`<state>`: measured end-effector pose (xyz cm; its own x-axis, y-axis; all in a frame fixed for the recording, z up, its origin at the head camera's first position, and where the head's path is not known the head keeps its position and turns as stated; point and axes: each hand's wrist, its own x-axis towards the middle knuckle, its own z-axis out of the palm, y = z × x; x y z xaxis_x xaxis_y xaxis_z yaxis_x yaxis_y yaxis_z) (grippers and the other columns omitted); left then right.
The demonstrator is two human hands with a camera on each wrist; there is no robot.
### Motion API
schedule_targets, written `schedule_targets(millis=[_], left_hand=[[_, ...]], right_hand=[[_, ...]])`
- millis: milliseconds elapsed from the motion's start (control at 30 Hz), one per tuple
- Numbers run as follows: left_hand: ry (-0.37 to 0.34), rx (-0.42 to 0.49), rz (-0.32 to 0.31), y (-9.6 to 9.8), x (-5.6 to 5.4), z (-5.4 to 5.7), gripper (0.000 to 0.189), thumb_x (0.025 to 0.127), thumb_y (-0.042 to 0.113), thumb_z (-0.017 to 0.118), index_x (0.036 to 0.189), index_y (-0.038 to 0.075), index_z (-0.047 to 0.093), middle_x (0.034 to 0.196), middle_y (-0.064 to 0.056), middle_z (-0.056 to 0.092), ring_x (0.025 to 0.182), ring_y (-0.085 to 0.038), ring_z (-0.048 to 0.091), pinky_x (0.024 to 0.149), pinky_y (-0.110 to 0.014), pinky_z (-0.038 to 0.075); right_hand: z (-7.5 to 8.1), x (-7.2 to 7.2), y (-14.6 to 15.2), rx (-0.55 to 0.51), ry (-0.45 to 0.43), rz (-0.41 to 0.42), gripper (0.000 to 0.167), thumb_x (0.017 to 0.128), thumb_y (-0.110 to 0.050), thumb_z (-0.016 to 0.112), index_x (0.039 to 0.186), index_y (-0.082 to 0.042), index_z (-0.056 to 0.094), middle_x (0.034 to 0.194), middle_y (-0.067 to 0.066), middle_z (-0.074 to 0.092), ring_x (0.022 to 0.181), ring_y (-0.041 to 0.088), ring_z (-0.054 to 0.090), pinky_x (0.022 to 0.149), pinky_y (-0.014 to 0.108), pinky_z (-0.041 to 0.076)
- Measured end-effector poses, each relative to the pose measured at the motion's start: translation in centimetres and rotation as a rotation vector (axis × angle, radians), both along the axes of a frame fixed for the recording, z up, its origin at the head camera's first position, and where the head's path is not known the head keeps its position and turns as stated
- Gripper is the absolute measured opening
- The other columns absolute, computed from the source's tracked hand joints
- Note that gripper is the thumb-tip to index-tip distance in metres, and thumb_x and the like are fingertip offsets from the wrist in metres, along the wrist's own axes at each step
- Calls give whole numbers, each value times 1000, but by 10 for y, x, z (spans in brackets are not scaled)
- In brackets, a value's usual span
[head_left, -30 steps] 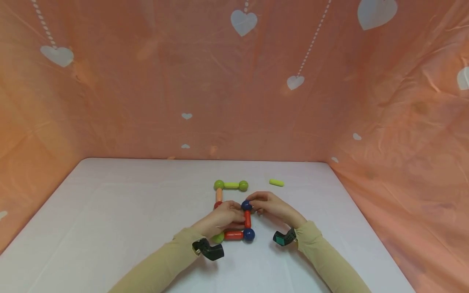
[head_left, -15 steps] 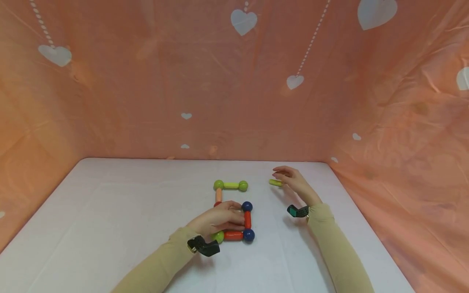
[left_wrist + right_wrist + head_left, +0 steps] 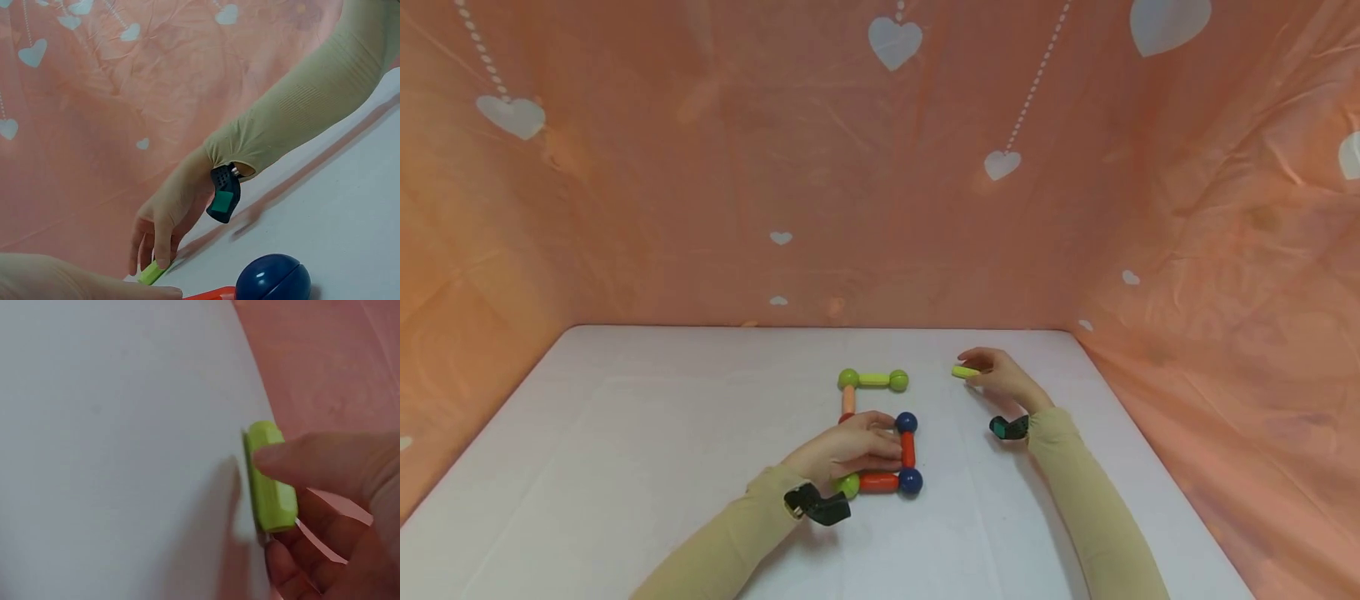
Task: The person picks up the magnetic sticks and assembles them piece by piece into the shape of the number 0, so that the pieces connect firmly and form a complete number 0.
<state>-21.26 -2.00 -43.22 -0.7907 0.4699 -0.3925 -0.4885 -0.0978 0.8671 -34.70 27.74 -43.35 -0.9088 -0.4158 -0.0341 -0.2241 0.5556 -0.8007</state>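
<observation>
My right hand [image 3: 1003, 379] pinches a lime-green magnetic rod [image 3: 273, 481] between thumb and fingers. In the right wrist view the thumb [image 3: 312, 464] lies across its faceted side, close over the white cloth. The left hand [image 3: 850, 448] stretches over a joined shape of balls and rods, its fingertips against the upright red rod [image 3: 907, 450]. That rod links an upper blue ball [image 3: 907, 422] and a lower blue ball [image 3: 910, 481]. A second red rod [image 3: 877, 483] runs to a green ball [image 3: 848, 486]. My left hand covers the middle of the shape.
At the top of the shape, a green rod [image 3: 873, 380] joins two green balls. A peach rod [image 3: 848, 400] leads down to a partly hidden red ball [image 3: 847, 417]. The white table [image 3: 647, 433] ends at an orange curtain [image 3: 820, 167] printed with hearts.
My right hand has left the upper blue ball, moved up and right to the loose lime-green rod, and now grips it. The left hand has stayed nearly still on the shape.
</observation>
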Motion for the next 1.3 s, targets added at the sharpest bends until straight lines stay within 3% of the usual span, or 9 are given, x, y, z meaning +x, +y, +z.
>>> schedule_targets(millis=[133, 267, 500, 633, 733, 1067, 1300], left_hand=[[7, -11, 6, 1, 0, -1, 58, 87, -2, 65, 138, -4, 37, 115, -20, 59, 98, -28, 64, 89, -39, 51], [20, -24, 9, 1, 0, -1, 59, 86, -3, 66, 137, -4, 39, 114, -18, 60, 98, -27, 64, 88, -37, 52], [12, 2, -1, 1, -1, -1, 56, 88, -4, 63, 138, -6, 37, 115, -21, 58, 98, -29, 64, 89, -39, 52], [10, 7, -4, 1, -2, 1, 55, 89, -4, 61, 138, -7, 35, 116, -22, 56, 98, -29, 64, 90, -40, 51], [3, 2, -2, 1, -2, 1, 56, 89, -3, 62, 138, -6, 35, 116, -22, 56, 98, -29, 64, 90, -40, 51], [-14, -38, 13, 2, -1, 3, 61, 86, -1, 67, 140, -3, 36, 114, -19, 59, 98, -28, 64, 88, -38, 52], [-25, -42, 13, 2, 0, 3, 62, 87, 0, 67, 140, -2, 35, 113, -18, 61, 98, -27, 64, 90, -40, 50]], right_hand=[[1, 3, -5, 58, 33, -12, 34, 86, 4, 66, 119, 2, 61, 114, 18, 63, 101, 30, 56, 83, 34, 48], [2, 5, -8, 106, 89, -17, 30, 87, 4, 63, 118, 2, 63, 112, 18, 63, 100, 32, 57, 86, 39, 48], [13, 16, -17, 101, 121, -15, 35, 94, -7, 59, 129, -1, 57, 122, 19, 58, 105, 35, 57, 88, 45, 49], [20, 27, -28, -19, 73, 28, 39, 95, -4, 55, 133, 1, 52, 127, 19, 55, 108, 35, 55, 86, 45, 51], [21, 36, -38, -109, -11, 43, 41, 95, -5, 54, 136, 1, 48, 129, 20, 52, 107, 33, 55, 82, 43, 54], [8, 58, -75, -363, -223, -56, 44, 93, -3, 58, 135, 2, 43, 118, 22, 54, 94, 22, 63, 84, 39, 54], [1, 63, -89, -391, -249, -98, 41, 94, -2, 57, 132, 5, 44, 113, 22, 57, 89, 20, 64, 80, 34, 55]])
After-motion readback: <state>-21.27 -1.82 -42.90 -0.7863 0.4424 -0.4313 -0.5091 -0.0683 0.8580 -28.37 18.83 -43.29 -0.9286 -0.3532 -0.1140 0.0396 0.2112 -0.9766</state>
